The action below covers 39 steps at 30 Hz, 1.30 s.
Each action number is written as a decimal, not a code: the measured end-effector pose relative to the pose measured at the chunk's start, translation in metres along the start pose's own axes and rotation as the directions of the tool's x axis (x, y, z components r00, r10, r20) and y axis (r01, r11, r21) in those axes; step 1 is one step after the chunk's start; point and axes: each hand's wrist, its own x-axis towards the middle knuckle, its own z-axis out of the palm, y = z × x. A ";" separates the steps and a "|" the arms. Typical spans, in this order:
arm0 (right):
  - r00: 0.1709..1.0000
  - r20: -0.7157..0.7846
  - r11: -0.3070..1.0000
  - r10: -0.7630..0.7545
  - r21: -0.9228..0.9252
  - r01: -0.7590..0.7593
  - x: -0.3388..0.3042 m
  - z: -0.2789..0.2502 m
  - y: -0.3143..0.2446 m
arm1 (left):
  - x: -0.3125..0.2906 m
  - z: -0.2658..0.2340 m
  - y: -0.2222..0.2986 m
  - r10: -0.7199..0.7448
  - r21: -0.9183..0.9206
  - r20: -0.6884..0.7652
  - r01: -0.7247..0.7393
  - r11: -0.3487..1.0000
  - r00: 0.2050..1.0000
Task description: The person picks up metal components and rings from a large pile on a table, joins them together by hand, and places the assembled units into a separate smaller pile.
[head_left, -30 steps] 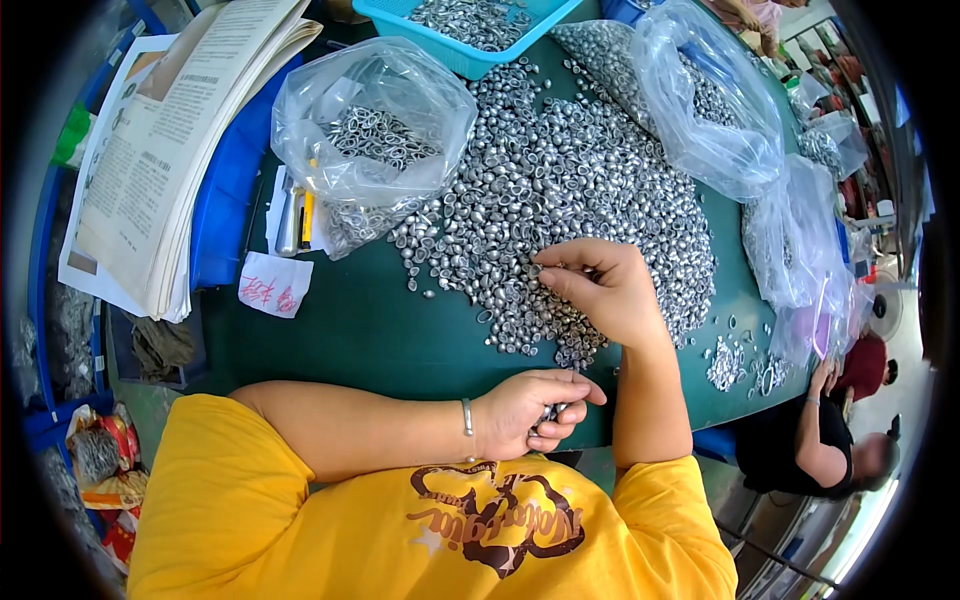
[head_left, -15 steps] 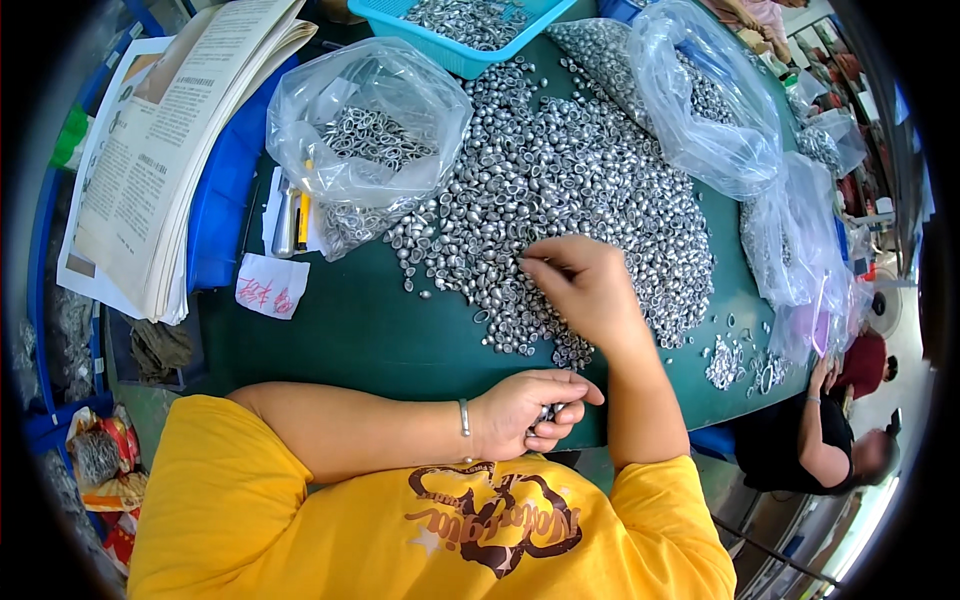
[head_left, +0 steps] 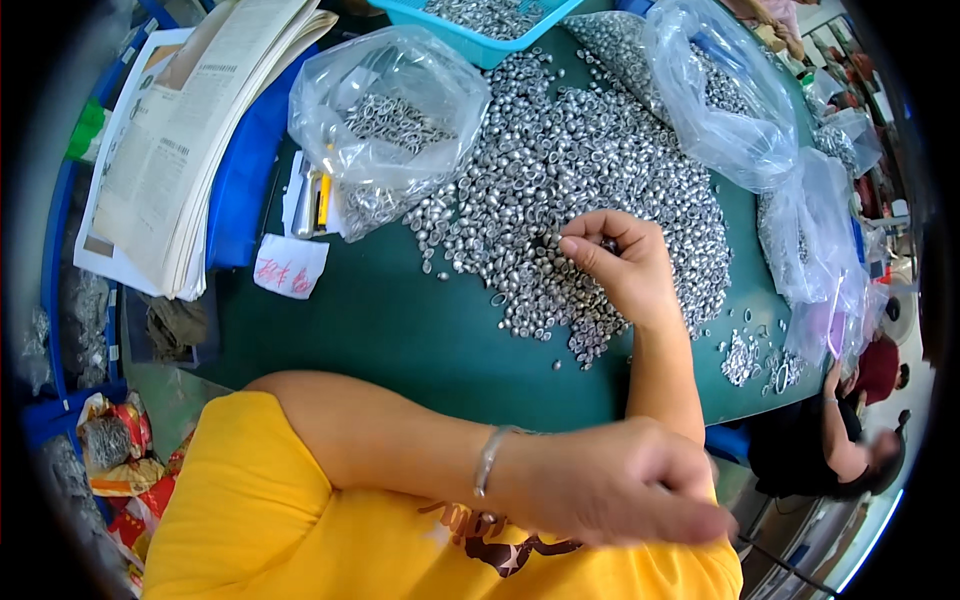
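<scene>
Two hands in view, only the right at the pile. Right hand point(head_left: 632, 265): index and thumb nearly together, tips aimed left, slim gap behind them; dark bits show in the gap, can't tell if gripped. Left hand point(head_left: 620, 485): curled in front of the shirt, blurred, contents hidden, so no read on its hold.

Key relation: the pile of small metal pieces point(head_left: 560, 175) lies under the right fingertips and spreads beyond, left and right. Right hand is far nearer; left is clearly on the body side. Pieces are oval, long axes every which way.

Further out: pile sits on the green desk point(head_left: 400, 335). Plastic bag of metal rings point(head_left: 395, 70) to its left, light-blue basket point(head_left: 490, 50) at the far edge, second clear bag point(head_left: 745, 145) far right.
</scene>
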 end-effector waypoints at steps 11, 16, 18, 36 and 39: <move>0.990 -0.036 0.977 -0.133 -0.173 0.125 -0.003 0.010 0.005 | 0.012 0.041 0.017 0.236 -0.092 0.248 -0.220 0.971 0.940; 0.989 -0.049 0.905 -0.142 -0.411 0.109 -0.008 0.011 0.004 | 0.016 0.044 0.018 0.223 -0.142 0.268 -0.191 0.971 0.937; 0.974 0.031 0.845 -0.225 -0.491 0.211 -0.006 0.013 0.008 | 0.018 0.043 0.017 0.235 -0.149 0.272 -0.200 0.968 0.933; 0.966 0.042 0.793 -0.253 -0.564 0.232 -0.006 0.015 0.006 | 0.020 0.045 0.025 0.235 -0.218 0.311 -0.171 0.961 0.921; 0.974 0.032 0.805 -0.225 -0.557 0.205 -0.007 0.017 0.005 | 0.020 0.044 0.026 0.233 -0.219 0.315 -0.168 0.961 0.920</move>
